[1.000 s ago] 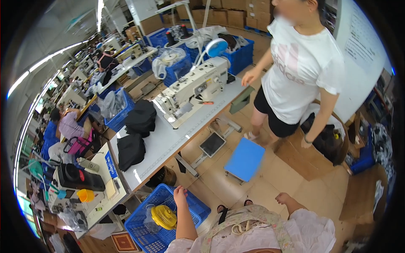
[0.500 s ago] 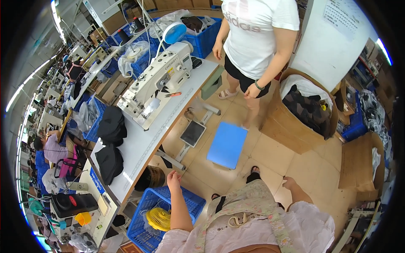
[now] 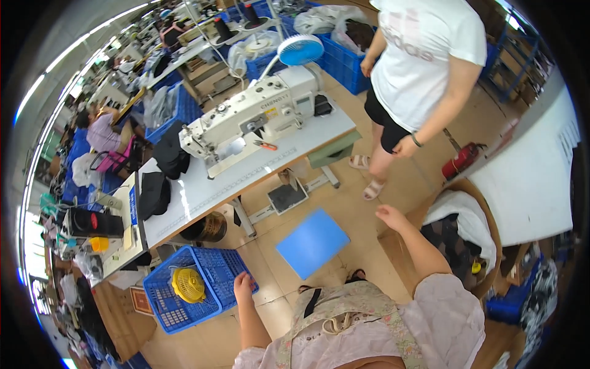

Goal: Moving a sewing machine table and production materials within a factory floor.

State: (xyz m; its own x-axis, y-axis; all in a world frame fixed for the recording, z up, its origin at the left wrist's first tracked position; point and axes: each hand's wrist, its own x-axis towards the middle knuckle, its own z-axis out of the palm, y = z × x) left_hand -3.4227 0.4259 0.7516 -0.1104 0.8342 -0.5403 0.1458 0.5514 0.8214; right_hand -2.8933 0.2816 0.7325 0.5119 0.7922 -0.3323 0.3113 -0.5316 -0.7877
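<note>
Tan tiled floor point(image 3: 344, 203) carries a blue crate point(image 3: 184, 289), a flat blue sheet point(image 3: 312, 242) and a treadle pedal point(image 3: 287, 198). White sewing table point(image 3: 258, 172) holds a sewing machine point(image 3: 252, 117) and dark garments point(image 3: 161, 175).

Around the blue sheet point(image 3: 312, 242) lying flat on the floor we find bare floor on every side, so our left hand point(image 3: 243, 286) and right hand point(image 3: 391, 216) can pass over it freely. Left of the sheet the blue crate point(image 3: 184, 307) blocks us; beyond the sheet stand the table point(image 3: 203, 190) legs and pedal point(image 3: 288, 198); beyond it to the right another person point(image 3: 418, 80) stands; right of it a basket point(image 3: 473, 203) closes the way.
</note>
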